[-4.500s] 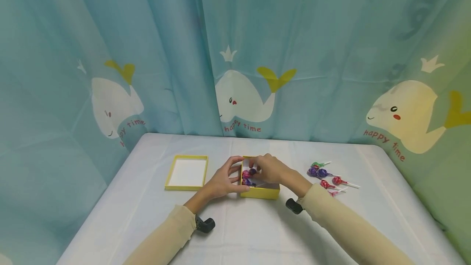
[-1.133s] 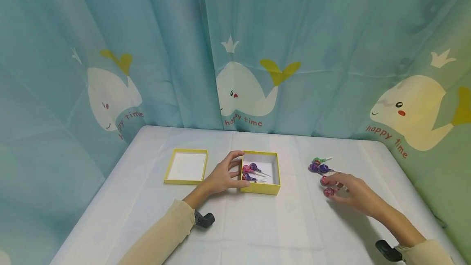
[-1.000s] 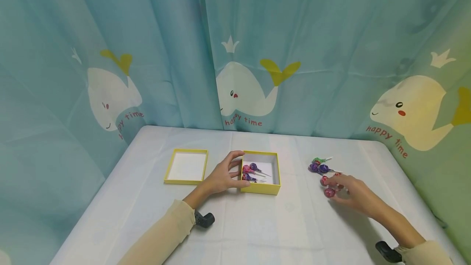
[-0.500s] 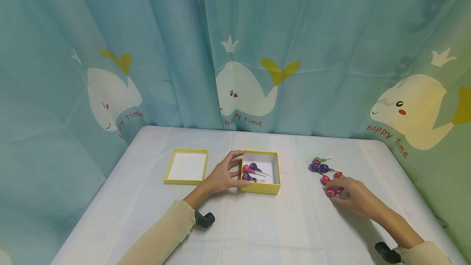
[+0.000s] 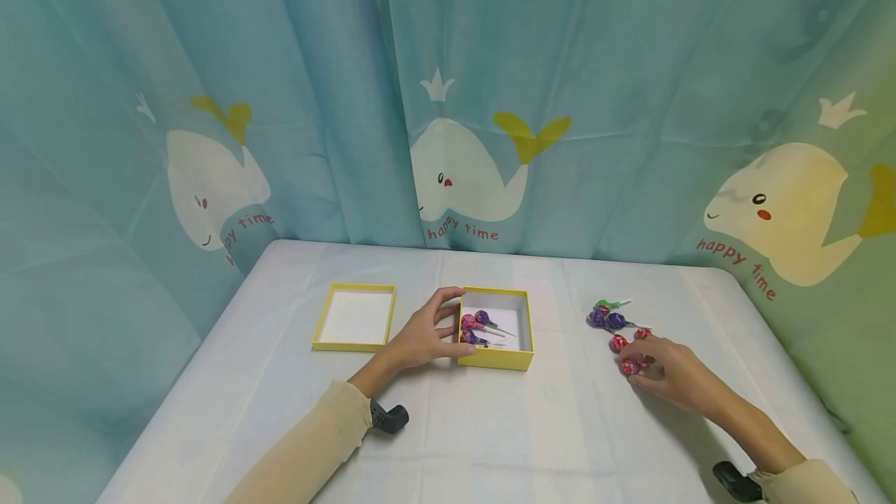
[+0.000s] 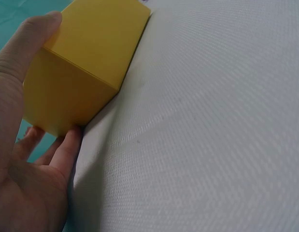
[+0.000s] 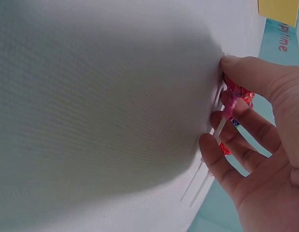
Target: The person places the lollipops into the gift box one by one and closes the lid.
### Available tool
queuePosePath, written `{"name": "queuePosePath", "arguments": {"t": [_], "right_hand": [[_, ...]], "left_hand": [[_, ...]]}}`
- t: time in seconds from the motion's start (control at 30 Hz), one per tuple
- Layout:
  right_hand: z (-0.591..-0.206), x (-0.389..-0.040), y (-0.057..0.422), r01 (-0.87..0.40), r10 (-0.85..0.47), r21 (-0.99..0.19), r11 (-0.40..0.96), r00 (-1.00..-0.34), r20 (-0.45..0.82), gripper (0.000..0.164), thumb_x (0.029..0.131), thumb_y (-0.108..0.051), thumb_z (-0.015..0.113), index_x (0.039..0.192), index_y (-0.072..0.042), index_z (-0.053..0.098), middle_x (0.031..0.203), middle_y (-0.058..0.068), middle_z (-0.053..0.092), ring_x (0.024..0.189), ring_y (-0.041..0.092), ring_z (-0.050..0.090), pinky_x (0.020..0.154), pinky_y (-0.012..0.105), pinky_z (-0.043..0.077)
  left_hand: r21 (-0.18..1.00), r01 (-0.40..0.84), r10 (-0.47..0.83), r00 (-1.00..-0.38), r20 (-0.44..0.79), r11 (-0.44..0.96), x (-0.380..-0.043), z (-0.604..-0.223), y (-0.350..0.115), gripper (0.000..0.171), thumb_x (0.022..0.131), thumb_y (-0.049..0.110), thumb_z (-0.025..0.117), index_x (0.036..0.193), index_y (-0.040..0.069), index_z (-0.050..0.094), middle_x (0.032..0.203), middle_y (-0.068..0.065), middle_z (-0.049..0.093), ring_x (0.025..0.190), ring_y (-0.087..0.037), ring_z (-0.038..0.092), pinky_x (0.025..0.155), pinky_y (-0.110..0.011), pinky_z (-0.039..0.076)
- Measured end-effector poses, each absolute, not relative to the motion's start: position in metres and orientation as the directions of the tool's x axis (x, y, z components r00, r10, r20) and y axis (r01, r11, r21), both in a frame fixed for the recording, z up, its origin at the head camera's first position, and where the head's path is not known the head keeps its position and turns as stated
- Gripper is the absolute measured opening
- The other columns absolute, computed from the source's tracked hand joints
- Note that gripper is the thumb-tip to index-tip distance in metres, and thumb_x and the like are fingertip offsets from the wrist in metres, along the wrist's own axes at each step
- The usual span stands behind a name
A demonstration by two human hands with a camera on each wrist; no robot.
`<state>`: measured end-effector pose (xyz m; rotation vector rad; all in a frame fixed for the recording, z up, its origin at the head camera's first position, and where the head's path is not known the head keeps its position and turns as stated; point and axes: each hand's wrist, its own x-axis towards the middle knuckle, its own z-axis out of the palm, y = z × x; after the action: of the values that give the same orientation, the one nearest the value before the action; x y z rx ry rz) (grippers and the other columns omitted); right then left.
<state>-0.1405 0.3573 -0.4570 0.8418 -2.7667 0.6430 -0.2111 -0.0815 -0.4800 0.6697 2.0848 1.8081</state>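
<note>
My left hand (image 5: 422, 339) grips the left side of an open yellow box (image 5: 495, 361), thumb at the front and fingers toward the back. In the left wrist view the thumb presses one yellow face (image 6: 86, 43) while the fingertips touch another. Inside lie several lollipops, among them a pink one (image 5: 469, 322) and a purple one (image 5: 483, 317). Over on the right, my right hand (image 5: 673, 368) pinches the head of a pink-red lollipop (image 5: 630, 366) on the table. The right wrist view shows its pink wrapper (image 7: 230, 104) and white stick beside the fingers.
Left of the box lies a yellow-rimmed lid (image 5: 353, 347), white inside up. Near my right hand are red lollipops, one of them (image 5: 618, 343) close to the fingers, purple ones (image 5: 616, 321) and a green one (image 5: 605, 305). A whale-print curtain (image 5: 336, 138) hangs behind the white table (image 5: 490, 434).
My right hand has left the box, where a purple lollipop now lies, and moved right to the loose lollipops. The pinched lollipop has shifted slightly. My left hand stays on the box.
</note>
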Motion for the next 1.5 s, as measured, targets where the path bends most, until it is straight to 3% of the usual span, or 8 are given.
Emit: {"name": "queuePosePath", "arguments": {"t": [0.27,0.47,0.67,1.2,1.37,1.5], "right_hand": [[-0.449,-0.140,0.354,-0.538,-0.486,-0.367,0.759,-0.843,0.231,0.036,0.073,0.001,0.088,0.104,-0.011,0.075,0.090,-0.009,0.068,0.077,0.000,0.060,0.061,0.027,0.057],[-0.445,-0.144,0.353,-0.615,-0.545,-0.361,0.701,-0.788,0.285,0.031,0.073,0.002,0.088,0.100,-0.008,0.075,0.086,-0.007,0.069,0.074,0.001,0.060,0.058,0.026,0.056],[-0.438,-0.152,0.351,-0.686,-0.595,-0.364,0.630,-0.727,0.342,0.032,0.072,0.006,0.086,0.099,-0.007,0.074,0.087,-0.003,0.072,0.073,0.004,0.062,0.058,0.024,0.055],[-0.394,-0.170,0.333,-0.646,-0.588,-0.421,0.637,-0.760,0.277,0.024,0.083,-0.005,0.084,0.102,-0.015,0.074,0.090,-0.011,0.071,0.077,0.000,0.062,0.056,0.025,0.055],[-0.377,-0.176,0.322,-0.596,-0.562,-0.479,0.644,-0.794,0.231,0.021,0.087,-0.008,0.081,0.107,-0.012,0.074,0.091,-0.006,0.072,0.074,0.004,0.064,0.051,0.024,0.054],[-0.366,-0.183,0.315,-0.591,-0.562,-0.487,0.643,-0.796,0.224,0.022,0.088,-0.010,0.082,0.109,-0.011,0.073,0.095,-0.006,0.072,0.077,0.005,0.065,0.057,0.027,0.060]], "left_hand": [[0.984,0.152,0.527,-0.846,0.080,0.095,-0.210,-0.479,-0.082,0.093,0.081,0.012,0.090,0.155,0.016,0.034,0.165,-0.008,0.028,0.151,-0.032,0.033,0.112,-0.037,0.047],[0.983,0.147,0.520,-0.852,0.067,0.115,-0.211,-0.480,-0.081,0.094,0.079,0.014,0.091,0.155,0.018,0.035,0.165,-0.004,0.029,0.150,-0.027,0.034,0.111,-0.035,0.047],[0.981,0.169,0.529,-0.844,0.093,0.098,-0.209,-0.480,-0.081,0.094,0.080,0.014,0.090,0.155,0.016,0.034,0.165,-0.010,0.028,0.150,-0.034,0.033,0.111,-0.038,0.047],[0.982,0.151,0.514,-0.854,0.073,0.112,-0.209,-0.480,-0.079,0.093,0.079,0.011,0.091,0.153,0.019,0.036,0.164,-0.005,0.029,0.150,-0.029,0.034,0.111,-0.037,0.047],[0.983,0.153,0.514,-0.854,0.077,0.106,-0.209,-0.480,-0.080,0.093,0.079,0.010,0.091,0.153,0.018,0.036,0.164,-0.005,0.029,0.150,-0.029,0.035,0.111,-0.036,0.048],[0.983,0.150,0.515,-0.854,0.076,0.105,-0.209,-0.480,-0.080,0.093,0.078,0.010,0.091,0.153,0.018,0.036,0.164,-0.005,0.029,0.150,-0.029,0.035,0.110,-0.035,0.048]]}}
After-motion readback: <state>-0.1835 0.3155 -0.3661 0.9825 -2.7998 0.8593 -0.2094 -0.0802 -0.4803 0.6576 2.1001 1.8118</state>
